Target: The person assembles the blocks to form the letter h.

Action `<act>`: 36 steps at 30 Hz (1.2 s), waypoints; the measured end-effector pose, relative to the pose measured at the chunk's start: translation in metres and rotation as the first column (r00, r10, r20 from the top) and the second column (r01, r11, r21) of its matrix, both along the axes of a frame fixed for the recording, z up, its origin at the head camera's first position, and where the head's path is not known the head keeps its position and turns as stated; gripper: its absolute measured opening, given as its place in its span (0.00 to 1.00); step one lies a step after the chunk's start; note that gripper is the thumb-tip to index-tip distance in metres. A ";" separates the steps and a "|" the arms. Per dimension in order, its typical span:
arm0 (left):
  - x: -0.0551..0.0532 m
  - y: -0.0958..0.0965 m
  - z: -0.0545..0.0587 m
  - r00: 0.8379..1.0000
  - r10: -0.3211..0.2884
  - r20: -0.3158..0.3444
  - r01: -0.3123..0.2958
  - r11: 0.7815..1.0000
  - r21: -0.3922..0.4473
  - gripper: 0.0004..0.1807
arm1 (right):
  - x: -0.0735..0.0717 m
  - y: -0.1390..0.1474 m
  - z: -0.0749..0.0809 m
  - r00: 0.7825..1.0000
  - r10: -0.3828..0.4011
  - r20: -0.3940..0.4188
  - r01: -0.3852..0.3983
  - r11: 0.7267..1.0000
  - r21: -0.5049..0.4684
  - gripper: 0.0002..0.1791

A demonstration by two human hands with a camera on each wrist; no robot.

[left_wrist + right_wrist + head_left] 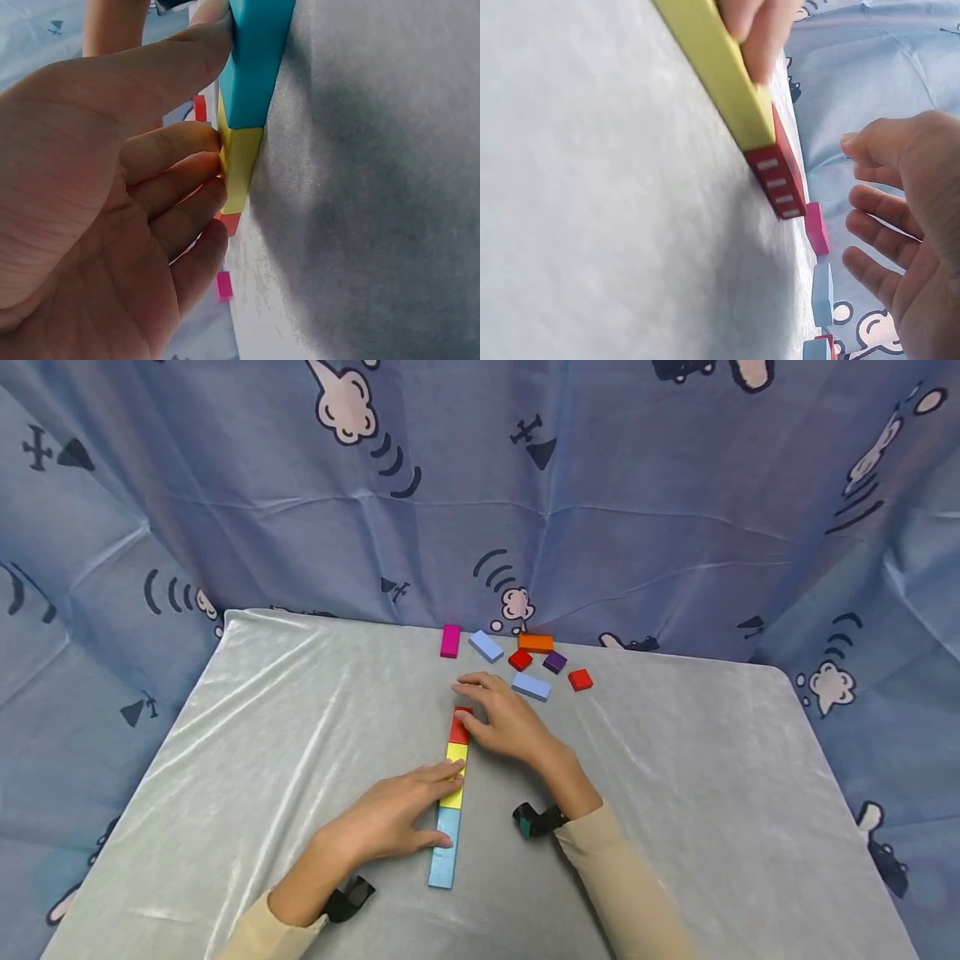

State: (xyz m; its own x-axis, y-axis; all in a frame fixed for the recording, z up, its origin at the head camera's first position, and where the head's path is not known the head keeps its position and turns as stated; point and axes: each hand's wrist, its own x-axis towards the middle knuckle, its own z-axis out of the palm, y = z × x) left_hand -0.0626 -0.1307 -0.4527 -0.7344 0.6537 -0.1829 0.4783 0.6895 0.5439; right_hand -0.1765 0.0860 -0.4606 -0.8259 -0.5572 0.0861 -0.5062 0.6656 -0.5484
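A row of blocks runs away from the person: a light blue block [444, 860], a yellow block [452, 797] and a red block [460, 729], end to end. My left hand [390, 814] rests along the row, fingertips on the yellow block and thumb on the blue one. Its fingers are fairly straight in the left wrist view. Over the far end, by the red block, is my right hand [504, 718], with fingers loosely bent and spread. The right wrist view shows that hand [907, 217] holding nothing, and pale marks on the red block's side [778, 184].
Beyond the row lie a magenta block [450, 642], light blue blocks [486, 647] [531, 686], an orange block [536, 643], a purple block [555, 662] and small red blocks [520, 660] [581, 679]. A pale cloth [675, 793] covers the table; a blue printed curtain [465, 460] hangs behind.
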 end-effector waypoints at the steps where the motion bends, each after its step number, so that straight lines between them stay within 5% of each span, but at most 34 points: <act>1: 0.000 0.000 0.000 1.000 -0.001 -0.003 0.001 1.000 0.000 0.44 | -0.003 0.000 0.000 1.000 -0.001 0.005 0.001 1.000 0.007 0.27; 21: 0.001 -0.003 -0.003 1.000 0.002 -0.029 -0.002 1.000 -0.009 0.43 | -0.072 0.011 0.004 0.999 -0.016 -0.043 0.026 0.973 0.231 0.28; 29: 0.001 -0.001 -0.004 1.000 0.016 0.020 -0.016 1.000 0.002 0.44 | -0.080 0.007 -0.002 0.998 -0.040 0.045 0.024 0.949 0.314 0.30; 36: 0.001 0.001 -0.002 1.000 0.008 0.011 -0.008 1.000 -0.005 0.43 | -0.073 0.005 0.001 0.998 -0.055 0.007 0.049 0.937 0.347 0.30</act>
